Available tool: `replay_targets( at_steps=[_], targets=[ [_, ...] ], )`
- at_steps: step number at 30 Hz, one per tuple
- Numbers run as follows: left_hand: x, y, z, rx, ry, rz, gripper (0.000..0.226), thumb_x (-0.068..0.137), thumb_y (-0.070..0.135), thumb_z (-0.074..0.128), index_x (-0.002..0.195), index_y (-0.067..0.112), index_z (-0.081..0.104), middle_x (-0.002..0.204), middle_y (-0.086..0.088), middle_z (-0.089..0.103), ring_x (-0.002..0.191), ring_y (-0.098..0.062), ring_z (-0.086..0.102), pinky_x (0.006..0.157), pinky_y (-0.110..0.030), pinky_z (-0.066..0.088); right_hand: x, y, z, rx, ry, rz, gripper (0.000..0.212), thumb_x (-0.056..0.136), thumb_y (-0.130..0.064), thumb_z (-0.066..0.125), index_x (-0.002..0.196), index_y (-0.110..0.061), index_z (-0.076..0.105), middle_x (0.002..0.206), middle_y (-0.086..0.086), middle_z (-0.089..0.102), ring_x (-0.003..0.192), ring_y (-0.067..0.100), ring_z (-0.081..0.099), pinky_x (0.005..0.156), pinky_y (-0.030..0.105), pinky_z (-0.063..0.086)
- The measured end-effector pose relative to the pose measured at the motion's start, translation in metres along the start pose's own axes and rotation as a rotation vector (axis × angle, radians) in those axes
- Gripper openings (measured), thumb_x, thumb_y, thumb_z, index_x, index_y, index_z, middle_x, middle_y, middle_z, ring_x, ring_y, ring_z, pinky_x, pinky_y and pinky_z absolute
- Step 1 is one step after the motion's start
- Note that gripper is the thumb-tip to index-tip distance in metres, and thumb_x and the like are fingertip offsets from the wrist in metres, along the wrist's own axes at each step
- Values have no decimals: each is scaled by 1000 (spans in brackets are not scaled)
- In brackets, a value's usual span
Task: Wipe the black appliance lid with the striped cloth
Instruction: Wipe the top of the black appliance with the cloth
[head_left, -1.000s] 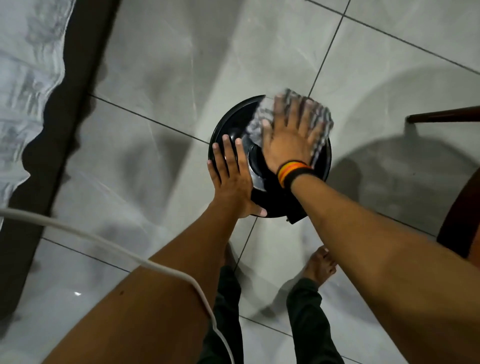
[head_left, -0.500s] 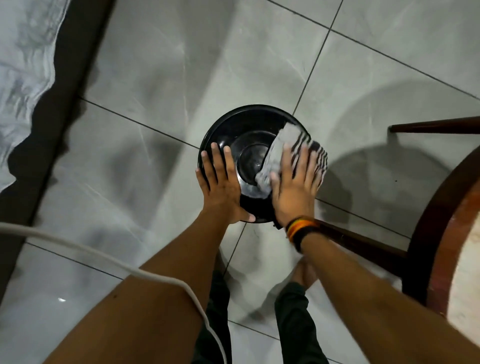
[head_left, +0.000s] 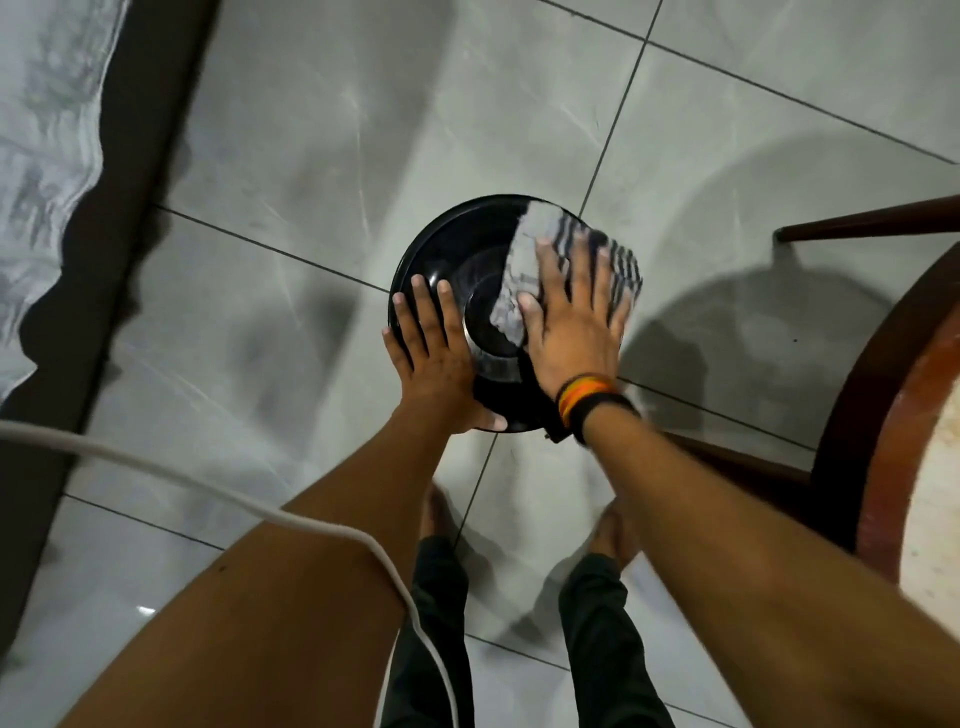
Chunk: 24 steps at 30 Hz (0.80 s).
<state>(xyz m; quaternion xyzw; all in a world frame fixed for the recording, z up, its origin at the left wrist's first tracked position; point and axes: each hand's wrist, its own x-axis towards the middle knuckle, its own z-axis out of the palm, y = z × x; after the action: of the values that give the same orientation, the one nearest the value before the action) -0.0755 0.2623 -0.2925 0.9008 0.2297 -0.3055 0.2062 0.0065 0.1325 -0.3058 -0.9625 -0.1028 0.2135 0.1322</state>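
- The black appliance lid (head_left: 447, 249) was held out in front of the person, above a grey tiled floor (head_left: 322, 130); it was round and glossy, with a recessed centre.
- The left hand (head_left: 434, 358) lay flat on the lid's near-left rim; its fingers were straight and slightly spread, and the thumb hooked along the near edge.
- The right hand (head_left: 574, 327) pressed the striped cloth (head_left: 524, 270) flat against the right half of the lid; its fingers were splayed wide over the fabric, pinching nothing; the fingertips were blurred.
- The cloth ran from the lid's far rim to its centre and overhung the right edge.
- A banded wristband (head_left: 592, 397) circled the right wrist.
- A white cable (head_left: 218, 493) crossed the left forearm; a dark wooden table edge (head_left: 878, 395) stood at the right; two bare feet showed below.
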Motion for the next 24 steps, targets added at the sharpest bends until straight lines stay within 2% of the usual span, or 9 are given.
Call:
replay_targets(
  at_steps=[2, 5, 8, 14, 16, 17, 19, 21, 24],
  targets=[
    [1, 0, 1, -7, -6, 1, 177, 44, 72, 91, 157, 7, -28, 164, -21, -36, 151, -44, -34, 124, -66, -8, -43, 9, 12, 7, 10, 82, 64, 111, -46, 32, 169, -38, 7, 180, 6, -3, 165, 34, -4, 128, 70, 10],
    [1, -2, 2, -31, 19, 23, 167, 53, 66, 90, 158, 8, -26, 165, -20, -36, 151, -43, -34, 124, -65, -10, -100, 9, 34, -83, -67, -23, 69, 110, -37, 38, 170, -35, 4, 179, 11, -5, 164, 39, -6, 127, 72, 13],
    [2, -3, 4, -38, 36, 22, 163, 58, 52, 94, 158, 9, -27, 164, -20, -38, 150, -43, -36, 123, -65, -11, -105, 5, 46, -73, -99, -65, 74, 108, -30, 44, 169, -35, 2, 179, 10, -5, 163, 40, -10, 126, 74, 9],
    [0, -5, -16, 155, -116, 74, 171, 52, 60, 94, 155, 6, -31, 162, -25, -37, 150, -46, -34, 122, -66, -14, -103, 22, 49, -123, -46, -146, 66, 111, -39, 40, 169, -36, 9, 179, 8, 3, 164, 35, -3, 127, 71, 14],
    [1, -11, -43, 424, -21, 239, 159, 61, 56, 91, 159, 5, -23, 166, -28, -25, 155, -45, -22, 122, -64, -11, -102, 24, 48, -138, -43, -169, 66, 110, -38, 39, 169, -35, 11, 179, 9, 3, 164, 35, -4, 127, 71, 16],
    [7, -12, -58, 572, 112, 414, 138, 74, 49, 81, 161, 5, -15, 169, -28, -16, 157, -45, -13, 125, -64, -5, -103, 25, 48, -136, -38, -170, 65, 110, -37, 39, 169, -34, 12, 179, 9, 3, 163, 35, -4, 126, 72, 17],
    [31, -6, -94, 712, 187, 749, 90, 90, 28, 40, 163, 6, -7, 170, -28, -8, 158, -44, -5, 127, -62, 4, -103, 25, 46, -125, -27, -175, 65, 110, -37, 40, 169, -34, 13, 179, 10, 5, 163, 35, -4, 126, 72, 18],
    [61, 15, -127, 883, 38, 940, 91, 84, 22, 31, 163, 8, -12, 170, -26, -15, 159, -41, -9, 128, -58, 1, -102, 28, 44, -119, -28, -199, 67, 109, -36, 43, 169, -34, 13, 179, 11, 8, 163, 37, 1, 125, 72, 21],
    [88, 43, -134, 1239, -119, 963, 117, 87, 22, 66, 159, 11, -26, 167, -21, -30, 157, -35, -20, 129, -53, -2, -98, 35, 43, -120, -24, -229, 72, 109, -34, 48, 168, -36, 9, 178, 10, 11, 164, 38, 6, 125, 71, 22]
  ],
)
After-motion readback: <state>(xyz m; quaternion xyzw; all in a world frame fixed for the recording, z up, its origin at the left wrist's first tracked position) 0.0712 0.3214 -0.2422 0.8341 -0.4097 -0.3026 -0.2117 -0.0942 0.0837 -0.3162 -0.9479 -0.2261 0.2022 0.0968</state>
